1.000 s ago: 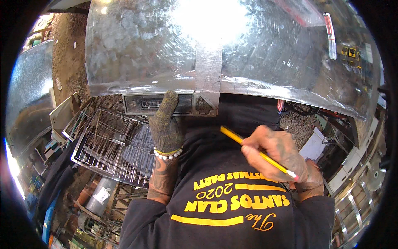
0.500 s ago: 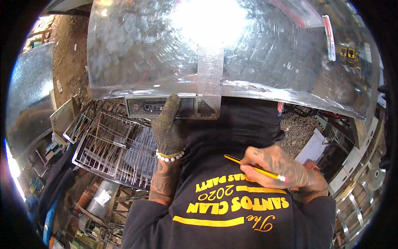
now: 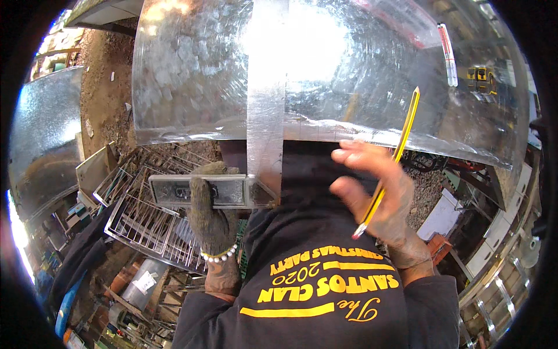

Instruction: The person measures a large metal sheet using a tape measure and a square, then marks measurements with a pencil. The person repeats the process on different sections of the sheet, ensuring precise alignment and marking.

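My left hand (image 3: 210, 218), in a dark knitted glove with a beaded bracelet at the wrist, grips the thick stock of a large square (image 3: 229, 191) in front of my body. The square's broad metal blade (image 3: 264, 125) points away from me and overlaps the shiny sheet metal (image 3: 192, 87); its stock stands apart from the sheet's near edge. At the right, my bare right hand (image 3: 381, 183) is raised near that edge. A yellow-and-black pencil (image 3: 406, 131) rests between its fingers, tip up and away, while the thumb and fingertips are spread.
Two slim red-and-white pens (image 3: 447, 55) lie on the sheet's right side, near a small yellow-and-black object (image 3: 481, 78). Wire racks (image 3: 148, 230) stand below at the left. Another metal sheet (image 3: 43, 119) leans farther left. A white panel (image 3: 440, 215) lies low at the right.
My left hand has drawn the square toward me and left, off the sheet's edge. My right hand has risen toward the sheet, its fingers spreading and the pencil swinging upright.
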Motion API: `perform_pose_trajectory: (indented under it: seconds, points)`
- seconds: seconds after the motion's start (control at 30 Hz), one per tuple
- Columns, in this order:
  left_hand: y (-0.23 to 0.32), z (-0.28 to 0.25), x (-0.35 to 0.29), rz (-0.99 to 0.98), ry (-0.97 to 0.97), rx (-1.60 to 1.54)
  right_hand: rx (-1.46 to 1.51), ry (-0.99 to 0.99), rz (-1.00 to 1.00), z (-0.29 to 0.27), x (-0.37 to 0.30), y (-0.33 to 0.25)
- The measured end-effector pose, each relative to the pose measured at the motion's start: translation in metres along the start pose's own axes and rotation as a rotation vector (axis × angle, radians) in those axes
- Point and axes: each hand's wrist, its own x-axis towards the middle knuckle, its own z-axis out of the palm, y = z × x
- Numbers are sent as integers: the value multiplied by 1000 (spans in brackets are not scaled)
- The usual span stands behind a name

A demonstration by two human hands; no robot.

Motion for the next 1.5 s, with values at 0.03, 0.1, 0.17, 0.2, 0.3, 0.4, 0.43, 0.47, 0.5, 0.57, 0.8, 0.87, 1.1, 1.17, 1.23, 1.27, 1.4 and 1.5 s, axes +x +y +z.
perform_pose_trajectory:
  seconds: [0.03,0.1,0.17,0.2,0.3,0.4,0.43,0.47,0.5,0.57,0.8,0.87,1.1,1.17,1.23,1.27,1.4,1.5]
  points:
    - [6,5,-2,-37,-15,-114,-22,-57,-90,4,1,-4]
    - [20,25,-6,-51,-35,-228,-65,-142,-277,13,7,-9]
    - [22,41,-12,-36,-86,-69,-114,-220,-374,13,15,-11]
    - [14,42,-22,-307,-76,-555,-130,-281,-390,12,20,-13]
    - [-26,43,-24,188,-451,265,-317,-324,-392,-21,26,1]
    - [1,70,0,230,-605,43,-443,-335,-349,-54,35,11]
    - [12,78,8,244,-652,-27,-485,-299,-351,-66,38,20]
    - [17,79,13,254,-608,-34,-473,-317,-303,-79,47,22]
    - [23,82,19,264,-570,-41,-501,-279,-329,-90,56,35]
    - [28,69,34,289,-293,15,-557,-199,-381,-109,74,61]
    - [37,-27,113,562,377,507,-711,-228,-320,-149,155,133]
    - [38,-43,134,551,367,607,-672,-176,-312,-154,166,148]
    - [42,-102,199,169,148,659,-779,-195,-191,-173,201,166]
    - [44,-109,216,88,53,652,-775,-150,-204,-183,207,179]
    - [31,-116,234,-1,-40,654,-812,-201,-63,-187,215,184]
    - [24,-125,237,222,-109,854,-831,-222,11,-189,217,186]
    - [8,-154,241,449,-306,1097,-841,-85,-145,-188,203,173]
    - [10,-139,233,336,-241,904,-797,73,-94,-214,183,182]
